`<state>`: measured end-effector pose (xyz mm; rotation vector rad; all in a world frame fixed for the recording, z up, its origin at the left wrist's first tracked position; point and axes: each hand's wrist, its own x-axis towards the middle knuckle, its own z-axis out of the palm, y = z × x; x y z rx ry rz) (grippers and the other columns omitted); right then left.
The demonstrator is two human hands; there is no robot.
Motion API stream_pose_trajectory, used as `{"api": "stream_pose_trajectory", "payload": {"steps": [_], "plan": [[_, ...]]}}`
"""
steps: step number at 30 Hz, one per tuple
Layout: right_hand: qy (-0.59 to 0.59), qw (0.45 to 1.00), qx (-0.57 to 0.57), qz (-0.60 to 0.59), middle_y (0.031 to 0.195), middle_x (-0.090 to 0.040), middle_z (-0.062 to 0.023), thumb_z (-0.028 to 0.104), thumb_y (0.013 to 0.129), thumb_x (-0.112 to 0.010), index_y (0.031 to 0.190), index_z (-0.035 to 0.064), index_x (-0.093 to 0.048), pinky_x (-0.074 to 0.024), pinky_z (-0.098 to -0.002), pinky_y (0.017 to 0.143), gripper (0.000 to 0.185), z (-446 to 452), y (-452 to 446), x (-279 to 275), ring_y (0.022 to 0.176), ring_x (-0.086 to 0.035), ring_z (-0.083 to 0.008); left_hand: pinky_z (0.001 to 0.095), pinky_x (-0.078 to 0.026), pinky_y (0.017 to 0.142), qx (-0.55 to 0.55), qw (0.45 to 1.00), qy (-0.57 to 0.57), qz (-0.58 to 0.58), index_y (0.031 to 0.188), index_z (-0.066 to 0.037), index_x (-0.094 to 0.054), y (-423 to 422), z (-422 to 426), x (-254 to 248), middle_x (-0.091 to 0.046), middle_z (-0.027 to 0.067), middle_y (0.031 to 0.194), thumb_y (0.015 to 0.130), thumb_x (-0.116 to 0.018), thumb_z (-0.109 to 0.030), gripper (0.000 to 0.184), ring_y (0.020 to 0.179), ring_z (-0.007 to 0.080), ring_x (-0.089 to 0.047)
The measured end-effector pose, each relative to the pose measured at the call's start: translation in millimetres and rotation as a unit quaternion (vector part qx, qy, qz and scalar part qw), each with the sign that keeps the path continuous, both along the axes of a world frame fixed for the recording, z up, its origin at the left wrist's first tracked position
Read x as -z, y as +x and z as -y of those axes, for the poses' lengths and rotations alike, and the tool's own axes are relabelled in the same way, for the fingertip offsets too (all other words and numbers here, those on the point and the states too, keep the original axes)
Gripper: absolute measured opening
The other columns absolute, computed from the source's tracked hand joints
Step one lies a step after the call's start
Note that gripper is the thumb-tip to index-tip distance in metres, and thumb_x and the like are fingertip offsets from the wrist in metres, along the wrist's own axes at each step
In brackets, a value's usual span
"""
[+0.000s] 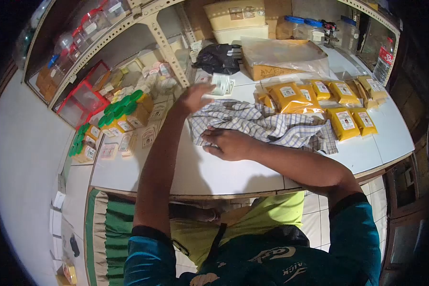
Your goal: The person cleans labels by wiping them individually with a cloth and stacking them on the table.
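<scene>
My left hand (196,98) reaches over the far left edge of a checked cloth (262,121), fingers apart and a little blurred. Just beyond its fingertips lies a small stack of printed labels (220,85). My right hand (227,143) rests on the near left edge of the crumpled cloth, fingers spread with nothing visible in them. To the right of the cloth are sealed yellow packets with white labels, among them a large packet (290,97) and a smaller packet (343,124).
Green-lidded jars (124,109) and label stacks (127,143) stand at the left beside a metal shelf post (164,45). A black plastic bag (218,59) and a plastic-covered cardboard box (283,57) sit at the back. A bottle (384,62) stands far right.
</scene>
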<state>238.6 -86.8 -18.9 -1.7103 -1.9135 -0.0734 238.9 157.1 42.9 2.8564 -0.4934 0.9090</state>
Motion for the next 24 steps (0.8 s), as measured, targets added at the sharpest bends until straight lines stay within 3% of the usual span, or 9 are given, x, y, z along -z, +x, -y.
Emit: {"api": "stream_pose_trajectory", "payload": {"steps": [2,4,6,7,9,13,15,21,24], "plan": [[0.015,1.0,-0.011,0.015,0.135,-0.057,-0.0237,0.035,0.102,-0.046,0.132,-0.0059,-0.054,-0.0448,-0.0434,0.108,0.051,-1,2,3,0.129,-0.052,-0.0366,0.0439,-0.049,0.101,0.001,1.0,-0.012,-0.026,0.119,-0.005,-0.065,-20,5,6,-0.066,0.0183,0.121,0.089,-0.068,-0.016,0.033,0.113,0.035,-0.063],[-0.007,1.0,-0.003,0.004,0.137,-0.055,-0.023,0.035,0.102,-0.047,0.133,-0.0054,-0.053,-0.0427,-0.0426,0.11,0.051,4,-1,-5,0.132,-0.049,-0.0358,0.0393,-0.046,0.105,-0.07,0.977,-0.12,-0.165,0.119,-0.004,-0.066,-52,-12,-1,-0.065,0.017,0.126,0.087,-0.065,-0.006,0.032,0.12,0.0327,-0.061],[-0.032,0.999,0.01,0.008,0.139,-0.054,-0.0221,0.034,0.103,-0.049,0.135,-0.005,-0.052,-0.0408,-0.0423,0.112,0.051,1,-2,-4,0.135,-0.047,-0.0352,0.0431,-0.047,0.103,-0.133,0.96,-0.164,-0.182,0.118,-0.005,-0.066,-96,-33,1,-0.066,0.0167,0.122,0.087,-0.062,-0.006,0.032,0.117,0.0336,-0.061],[-0.032,0.999,-0.001,0.005,0.139,-0.054,-0.0221,0.034,0.103,-0.049,0.135,-0.005,-0.052,-0.0408,-0.0423,0.112,0.051,-1,-1,-1,0.135,-0.047,-0.0352,0.0431,-0.047,0.103,-0.144,0.958,-0.165,-0.183,0.118,-0.005,-0.066,-123,-44,1,-0.066,0.0167,0.122,0.087,-0.062,-0.006,0.032,0.117,0.0336,-0.061],[-0.034,0.999,0.001,0.006,0.139,-0.055,-0.0218,0.034,0.103,-0.049,0.134,-0.0051,-0.053,-0.0411,-0.0427,0.112,0.051,2,-2,-5,0.134,-0.048,-0.0356,0.0429,-0.048,0.102,-0.225,0.966,-0.03,-0.128,0.117,-0.004,-0.065,-178,-57,1,-0.068,0.0166,0.118,0.088,-0.063,-0.009,0.03,0.115,0.0337,-0.062],[-0.016,0.999,0.0,0.031,0.137,-0.055,-0.0224,0.035,0.102,-0.047,0.132,-0.0072,-0.052,-0.0451,-0.0442,0.108,0.052,3,-4,-8,0.13,-0.051,-0.0364,0.043,-0.049,0.1,-0.273,0.951,-0.057,-0.135,0.115,-0.003,-0.067,-241,-69,13,-0.07,0.0174,0.114,0.089,-0.067,-0.014,0.029,0.112,0.0356,-0.064],[-0.014,0.999,-0.004,0.033,0.137,-0.055,-0.0225,0.036,0.102,-0.047,0.132,-0.0073,-0.052,-0.0443,-0.0439,0.109,0.053,0,-2,-5,0.131,-0.051,-0.0367,0.0427,-0.051,0.097,-0.3,0.914,-0.185,-0.202,0.112,-0.002,-0.07,-249,-68,15,-0.071,0.0175,0.114,0.088,-0.071,-0.02,0.03,0.11,0.035,-0.065],[-0.021,1.0,-0.005,0.02,0.138,-0.056,-0.0233,0.037,0.103,-0.048,0.134,-0.0078,-0.052,-0.0418,-0.0431,0.111,0.055,0,0,-3,0.135,-0.048,-0.0358,0.0426,-0.054,0.089,-0.318,0.927,-0.104,-0.172,0.108,-0.002,-0.071,-252,-73,18,-0.072,0.0179,0.106,0.089,-0.068,-0.015,0.023,0.099,0.0363,-0.068],[0.033,0.998,-0.01,0.049,0.133,-0.058,-0.0246,0.031,0.102,-0.049,0.13,-0.0066,-0.054,-0.0474,-0.0449,0.104,0.047,-3,1,0,0.124,-0.055,-0.0396,0.0423,-0.054,0.086,-0.329,0.936,-0.084,-0.093,0.103,-0.001,-0.07,-252,-58,11,-0.072,0.0177,0.103,0.089,-0.066,-0.011,0.017,0.097,0.0363,-0.067]]}}
